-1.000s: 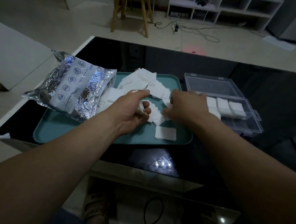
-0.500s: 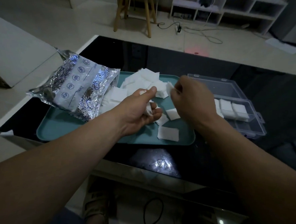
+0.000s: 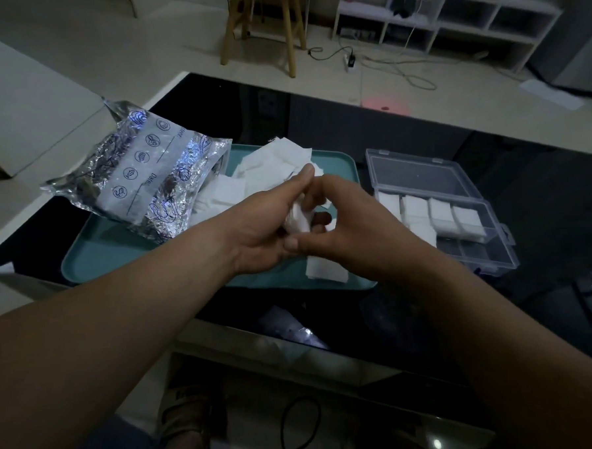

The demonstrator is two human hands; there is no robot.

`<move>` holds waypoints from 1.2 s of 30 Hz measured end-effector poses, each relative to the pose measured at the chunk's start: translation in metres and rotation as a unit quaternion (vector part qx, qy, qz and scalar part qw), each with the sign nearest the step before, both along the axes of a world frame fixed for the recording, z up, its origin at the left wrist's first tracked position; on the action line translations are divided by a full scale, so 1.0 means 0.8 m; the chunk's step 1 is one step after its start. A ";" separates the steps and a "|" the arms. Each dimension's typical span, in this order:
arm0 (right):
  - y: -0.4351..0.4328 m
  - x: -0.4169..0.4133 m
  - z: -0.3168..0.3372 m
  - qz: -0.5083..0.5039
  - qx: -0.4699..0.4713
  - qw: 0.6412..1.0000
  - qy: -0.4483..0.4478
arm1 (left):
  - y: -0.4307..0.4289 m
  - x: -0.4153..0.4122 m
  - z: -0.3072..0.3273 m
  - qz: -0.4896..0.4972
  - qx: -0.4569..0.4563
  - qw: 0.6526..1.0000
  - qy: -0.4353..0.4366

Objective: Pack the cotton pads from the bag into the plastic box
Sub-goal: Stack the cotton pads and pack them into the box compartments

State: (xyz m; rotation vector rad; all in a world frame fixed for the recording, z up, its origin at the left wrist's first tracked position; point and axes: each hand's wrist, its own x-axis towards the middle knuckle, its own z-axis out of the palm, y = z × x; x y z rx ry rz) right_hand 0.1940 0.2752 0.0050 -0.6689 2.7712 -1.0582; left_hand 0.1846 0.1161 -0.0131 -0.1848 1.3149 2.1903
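Since 0.5 s earlier, the right hand (image 3: 353, 228) had come down to meet the left hand (image 3: 264, 226) above the smooth teal tray (image 3: 101, 258). Left fingers gripped a small stack of soft, white, square cotton pads (image 3: 299, 220), and the right hand's curled fingers and thumb pinched that same stack from the other side. Loose pads (image 3: 271, 164) lay heaped beside the crinkled foil bag (image 3: 148, 177). 1 flat pad (image 3: 324, 272) lay under the hands, and packed pads (image 3: 441, 213) sat in the clear plastic box (image 3: 419, 173).
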 end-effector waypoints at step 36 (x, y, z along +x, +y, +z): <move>0.098 0.014 0.002 -0.224 -0.043 0.973 0.032 | 0.146 0.018 0.022 0.111 -0.131 0.979 0.108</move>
